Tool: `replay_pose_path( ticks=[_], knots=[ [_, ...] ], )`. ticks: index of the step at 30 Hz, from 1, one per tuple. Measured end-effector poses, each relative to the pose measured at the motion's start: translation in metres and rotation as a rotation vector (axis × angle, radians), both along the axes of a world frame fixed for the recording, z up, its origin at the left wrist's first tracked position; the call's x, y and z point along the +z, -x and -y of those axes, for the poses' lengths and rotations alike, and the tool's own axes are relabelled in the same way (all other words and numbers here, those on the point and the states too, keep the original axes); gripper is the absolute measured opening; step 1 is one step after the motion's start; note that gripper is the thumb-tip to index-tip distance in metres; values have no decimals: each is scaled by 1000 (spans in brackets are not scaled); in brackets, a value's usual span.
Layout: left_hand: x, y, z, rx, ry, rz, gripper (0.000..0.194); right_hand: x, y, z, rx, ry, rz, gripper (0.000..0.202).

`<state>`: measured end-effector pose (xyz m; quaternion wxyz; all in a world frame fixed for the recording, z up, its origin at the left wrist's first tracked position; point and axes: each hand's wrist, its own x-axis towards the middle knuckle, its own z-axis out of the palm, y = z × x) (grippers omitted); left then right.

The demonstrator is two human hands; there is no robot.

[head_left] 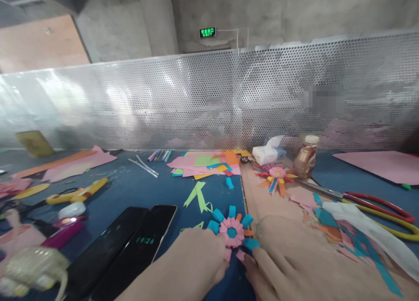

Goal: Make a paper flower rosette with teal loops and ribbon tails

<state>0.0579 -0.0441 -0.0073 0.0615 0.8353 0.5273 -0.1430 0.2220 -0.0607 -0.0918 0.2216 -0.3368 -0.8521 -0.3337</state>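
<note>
A paper flower (231,232) with a pink pleated ring, a blue centre and blue and orange loop petals lies on the blue table between my hands. My left hand (199,253) is closed at its lower left edge, with the fingertips mostly hidden behind the hand. From the right, my right hand (284,253) reaches in, its fingers closed at a blue petal and a small pink paper piece (240,255) by the flower's lower edge. Green paper strips (198,196) lie just above the flower.
Two black phones (144,237) lie left, near a yellow glue gun (78,192). Coloured paper sheets (203,163), a tissue pack (268,154), a bottle (306,157) and another paper flower (276,174) sit farther back. Scissors (376,205) and paper scraps (337,229) are right. A perforated metal screen (147,104) stands behind.
</note>
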Motion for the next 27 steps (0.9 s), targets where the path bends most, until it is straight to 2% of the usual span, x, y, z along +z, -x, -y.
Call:
replay_pose_path(
  ticks=[4, 8, 12, 15, 19, 27],
  knots=[
    [-12, 1, -3, -19, -20, 6, 25, -3, -3, -3, -6, 54, -14, 15],
    [-22, 1, -5, -25, -106, 53, 25, 0, -5, -4, 8, 65, -24, 21],
    [-24, 0, -4, -31, -105, 91, 30, 10, -4, -5, 58, 5, -23, 34],
    [-28, -1, -6, -26, -136, 128, 30, 14, -4, -5, 60, -16, 29, 30],
    [-34, -1, -8, -26, -127, 141, 23, 9, -3, -7, 21, -61, 19, 25],
    [-35, 1, -9, -30, -122, 143, 19, 8, -3, -7, 1, 106, 47, 14]
  ],
)
